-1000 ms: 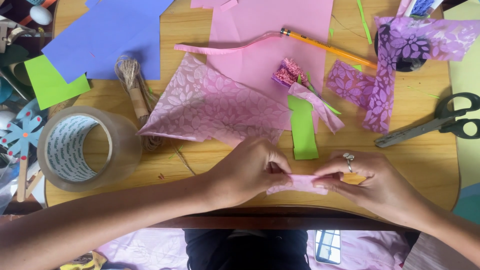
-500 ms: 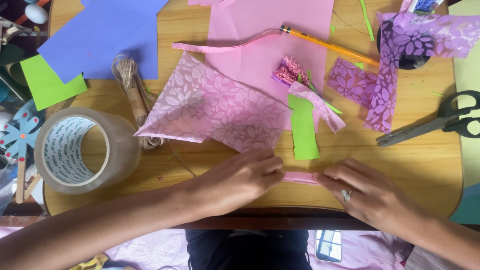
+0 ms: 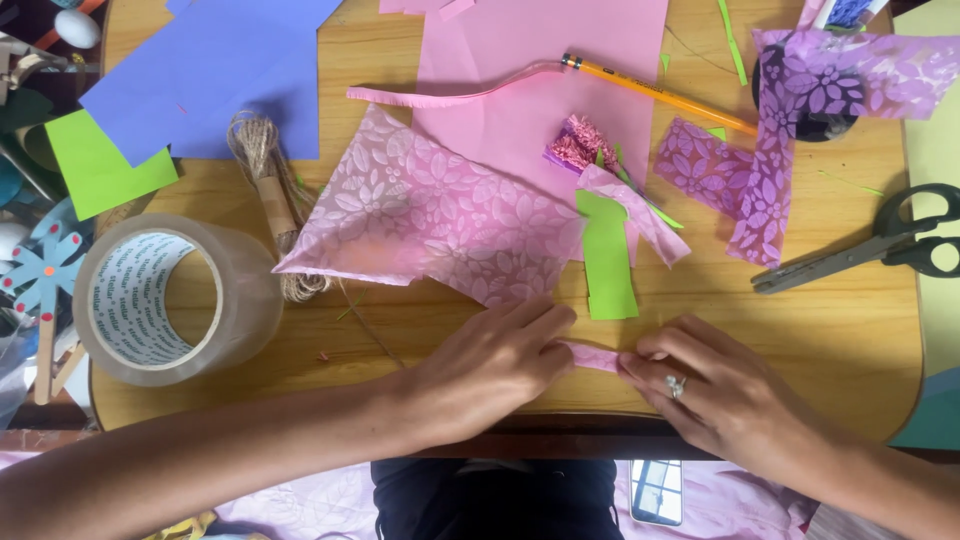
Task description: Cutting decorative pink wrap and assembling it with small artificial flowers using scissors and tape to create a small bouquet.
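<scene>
- Tape roll (image 3: 165, 298) stands on its side at the table's (image 3: 450, 320) left edge; its core holds nothing.
- Green sheet (image 3: 95, 165) and blue sheet (image 3: 215, 70) lie above the roll, the blue overlapping the green.
- Twine spool (image 3: 270, 195) lies just right of the roll, its lower end under the patterned pink sheet (image 3: 430, 215).
- Left hand (image 3: 490, 370) lies palm down near the front edge, fingers flat, pressing the left end of a small pink strip (image 3: 592, 356).
- The strip lies on the table between the two hands, just below a green strip (image 3: 607, 258).
- Right hand (image 3: 715, 390), with a ring, pinches the strip's right end with curled fingers.
- Pencil (image 3: 655, 93) lies slanted on the plain pink sheet (image 3: 545, 50) above.
- Purple patterned pieces (image 3: 765, 170) lie farther right.
- Scissors (image 3: 870, 245) lie shut at the right edge.
- A phone (image 3: 657, 492) shows below the table edge.
</scene>
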